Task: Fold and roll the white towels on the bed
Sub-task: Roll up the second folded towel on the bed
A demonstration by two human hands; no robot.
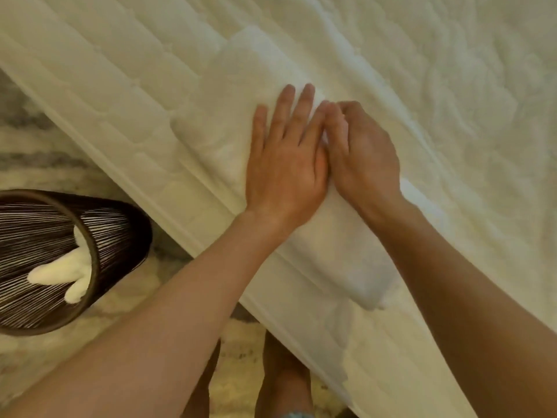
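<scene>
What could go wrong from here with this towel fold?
1. The towel lies along the edge of the bed, and its near end sits close to the drop. A tug might slide it off toward the floor.
2. The left hand presses flat while the right hand pinches the cloth right beside it. An uneven pull could skew the fold.
3. The white towel's edges are faint against the pale bed, so alignment may drift.

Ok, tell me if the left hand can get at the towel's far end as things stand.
Probably yes: the left hand lies flat on the towel, and nothing sits on the stretch beyond it.
</scene>
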